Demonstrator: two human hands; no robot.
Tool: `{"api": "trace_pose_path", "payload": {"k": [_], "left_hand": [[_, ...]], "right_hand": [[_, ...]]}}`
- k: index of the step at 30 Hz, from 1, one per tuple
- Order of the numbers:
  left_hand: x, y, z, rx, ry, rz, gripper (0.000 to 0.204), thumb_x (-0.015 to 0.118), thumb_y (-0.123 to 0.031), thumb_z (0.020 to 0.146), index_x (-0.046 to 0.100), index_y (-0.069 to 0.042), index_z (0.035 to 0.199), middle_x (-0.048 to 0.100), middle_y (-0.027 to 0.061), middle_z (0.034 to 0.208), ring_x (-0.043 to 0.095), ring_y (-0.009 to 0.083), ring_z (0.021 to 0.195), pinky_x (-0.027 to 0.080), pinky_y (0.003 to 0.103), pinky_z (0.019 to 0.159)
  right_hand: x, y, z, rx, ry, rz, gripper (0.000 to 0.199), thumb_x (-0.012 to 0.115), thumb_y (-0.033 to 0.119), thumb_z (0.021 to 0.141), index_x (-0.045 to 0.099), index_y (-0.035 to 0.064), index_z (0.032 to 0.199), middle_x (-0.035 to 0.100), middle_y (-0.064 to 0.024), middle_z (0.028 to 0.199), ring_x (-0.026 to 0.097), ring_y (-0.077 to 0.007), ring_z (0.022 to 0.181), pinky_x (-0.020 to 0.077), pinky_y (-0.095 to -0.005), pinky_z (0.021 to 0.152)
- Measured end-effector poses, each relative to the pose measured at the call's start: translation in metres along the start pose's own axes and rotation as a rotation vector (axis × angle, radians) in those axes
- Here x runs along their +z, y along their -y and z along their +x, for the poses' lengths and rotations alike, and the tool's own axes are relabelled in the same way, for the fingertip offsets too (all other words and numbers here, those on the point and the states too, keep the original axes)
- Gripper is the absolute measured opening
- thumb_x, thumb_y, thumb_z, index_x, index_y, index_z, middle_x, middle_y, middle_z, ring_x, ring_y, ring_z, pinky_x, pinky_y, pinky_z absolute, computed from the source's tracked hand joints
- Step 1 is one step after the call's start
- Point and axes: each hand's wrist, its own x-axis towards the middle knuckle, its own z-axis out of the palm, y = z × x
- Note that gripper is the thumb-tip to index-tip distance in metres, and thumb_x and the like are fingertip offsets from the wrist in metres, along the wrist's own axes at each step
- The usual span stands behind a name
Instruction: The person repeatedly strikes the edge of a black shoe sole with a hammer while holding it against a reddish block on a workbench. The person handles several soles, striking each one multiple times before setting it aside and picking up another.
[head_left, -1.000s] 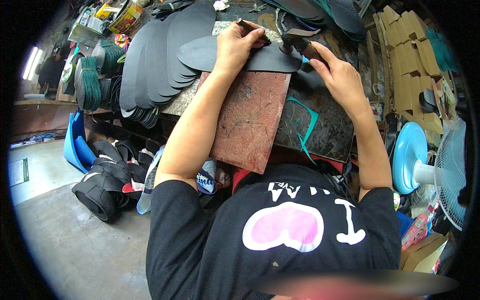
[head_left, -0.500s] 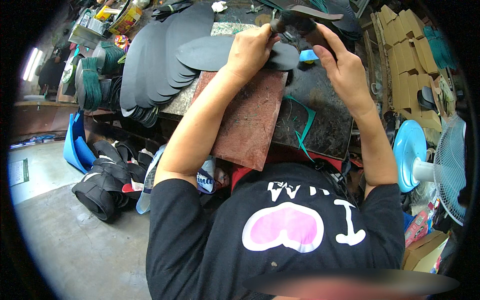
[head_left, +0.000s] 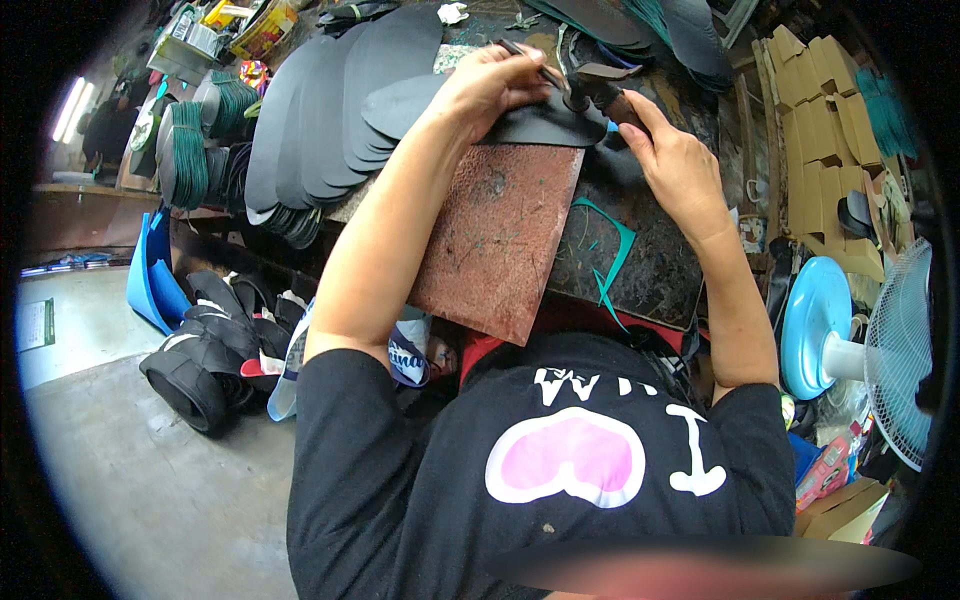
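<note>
My left hand (head_left: 492, 88) grips a dark metal punch (head_left: 535, 64), a slim rod that slants between the fingers. Its tip cannot be made out. My right hand (head_left: 672, 155) is wrapped round the brown handle of a hammer (head_left: 620, 105); the dark head, with a round face and a curved claw, is close beside the punch. Beneath both tools lies a black sole-shaped sheet (head_left: 545, 125), over the far end of a reddish-brown board (head_left: 505, 235). To the left, overlapping black soles (head_left: 300, 120) are fanned out on the bench.
Green cord spools (head_left: 187, 150) stand at the left, with black slippers (head_left: 205, 350) on the floor below. A green offcut (head_left: 615, 255) lies on the dark bench (head_left: 660, 260). Brown cartons (head_left: 810, 150) and a blue-and-white fan (head_left: 815, 330) are at the right.
The hammer has come down and turned in my right hand, its head now lower. My left hand has tilted over, bringing the punch into clearer view. The view has shifted slightly.
</note>
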Motion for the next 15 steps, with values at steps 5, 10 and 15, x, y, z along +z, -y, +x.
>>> {"api": "trace_pose_path", "payload": {"k": [5, 10, 15], "left_hand": [[-0.014, -0.008, 0.009, 0.502, -0.345, 0.043, 0.01, 0.065, -0.01, 0.093, 0.062, -0.001, 0.098, 0.069, 0.0088, 0.087, 0.067, 0.0148, 0.08, 0.055, 0.029, 0.072], [-0.03, -0.016, -0.022, 0.414, -0.354, 0.136, 0.008, 0.064, -0.005, 0.093, 0.06, 0.002, 0.096, 0.069, 0.0115, 0.091, 0.068, 0.0165, 0.077, 0.061, 0.027, 0.065], [-0.019, -0.006, -0.033, 0.308, -0.482, 0.333, 0.01, 0.069, -0.007, 0.089, 0.065, 0.001, 0.092, 0.07, 0.0068, 0.081, 0.068, 0.0104, 0.07, 0.057, 0.023, 0.063]], "right_hand": [[-0.003, 0.0, -0.001, -0.002, 0.018, 0.027, 0.042, 0.047, 0.045, 0.098, 0.051, 0.0239, 0.134, 0.07, -0.0203, 0.09, 0.067, -0.0414, 0.084, 0.0527, -0.0512, 0.07], [-0.008, 0.004, 0.004, 0.029, 0.069, 0.005, 0.043, 0.045, 0.047, 0.099, 0.051, 0.0239, 0.135, 0.069, -0.0212, 0.092, 0.067, -0.0421, 0.087, 0.0525, -0.0514, 0.073], [-0.01, 0.0, 0.007, 0.033, 0.098, -0.009, 0.045, 0.046, 0.048, 0.098, 0.052, 0.0236, 0.135, 0.069, -0.0225, 0.092, 0.066, -0.0424, 0.088, 0.0524, -0.0513, 0.075]]}}
